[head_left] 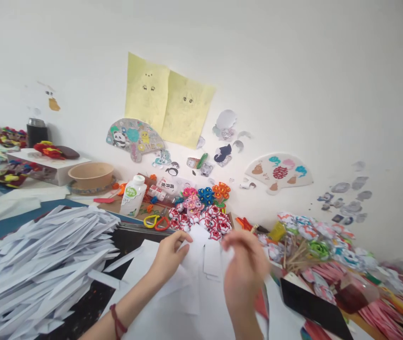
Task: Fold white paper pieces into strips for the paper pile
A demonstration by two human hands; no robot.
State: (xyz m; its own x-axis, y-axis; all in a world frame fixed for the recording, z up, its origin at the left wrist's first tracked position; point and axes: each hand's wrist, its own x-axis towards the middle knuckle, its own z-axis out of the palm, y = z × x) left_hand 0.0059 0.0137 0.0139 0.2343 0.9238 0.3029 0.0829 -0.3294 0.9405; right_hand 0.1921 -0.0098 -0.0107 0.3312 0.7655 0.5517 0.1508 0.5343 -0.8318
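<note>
"Any txt?"
"Yep: '100' on white bottle's (132, 204) green label (131, 191), left of ctr. Red 囍 on pale fan (289, 175), right."
"Clear pack (167, 190) w/ chars, just right of bottle?"
"'开水' in blk; rest too blurry, tbh."

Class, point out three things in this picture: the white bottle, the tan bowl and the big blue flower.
White bottle (132, 191): head view, green label on its front.
Tan bowl (91, 184): head view, outer wall.
Big blue flower (206, 195): head view, middle of its petals.
</note>
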